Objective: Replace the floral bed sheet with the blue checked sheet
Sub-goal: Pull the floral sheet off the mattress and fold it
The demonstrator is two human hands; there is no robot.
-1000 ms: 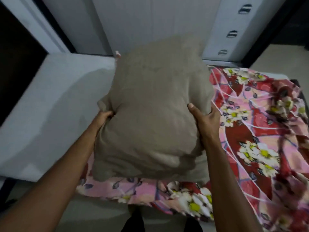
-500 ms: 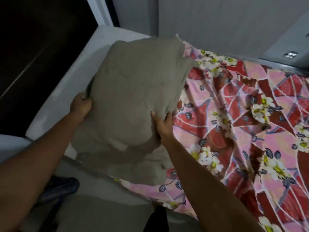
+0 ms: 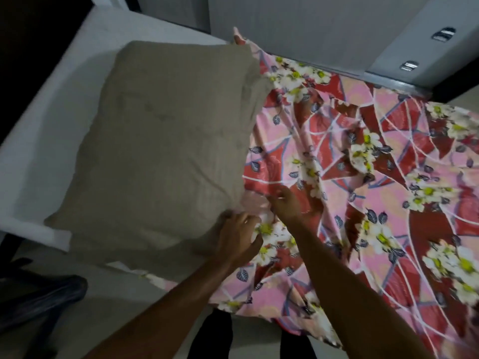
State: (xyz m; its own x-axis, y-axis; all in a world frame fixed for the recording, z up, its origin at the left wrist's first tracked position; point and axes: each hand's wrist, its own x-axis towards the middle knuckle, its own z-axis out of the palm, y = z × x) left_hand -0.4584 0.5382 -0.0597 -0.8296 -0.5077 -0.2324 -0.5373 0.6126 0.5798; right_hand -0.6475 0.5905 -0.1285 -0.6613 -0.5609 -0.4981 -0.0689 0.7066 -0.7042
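Hands both low at the seam where pillow meets sheet. My left hand (image 3: 238,237) sits at the near right corner of the beige pillow (image 3: 166,151), fingers curled down into the floral sheet (image 3: 375,203), gripping a bunch of its fabric just beside the pillow's edge. My right hand (image 3: 293,206) is just beyond it, a little further onto the bed, fingers pointing left and partly bent, tips on a pale fold of the same sheet. It is blurred, so I cannot tell whether it pinches the cloth or only touches it. The two hands are near each other but apart.

The pillow lies flat on the bare white mattress (image 3: 44,120), on the left part of the bed. Its right edge overlaps the left border of the floral sheet, and its near end hangs past the mattress edge.

The floral sheet, pink and red with white flowers, covers the right part of the bed. It is wrinkled, with its left border pulled in from the mattress side and its near edge hanging over the front of the bed. One far corner sticks up behind the pillow.

Grey cabinet fronts with metal handles (image 3: 443,34) stand behind the bed.
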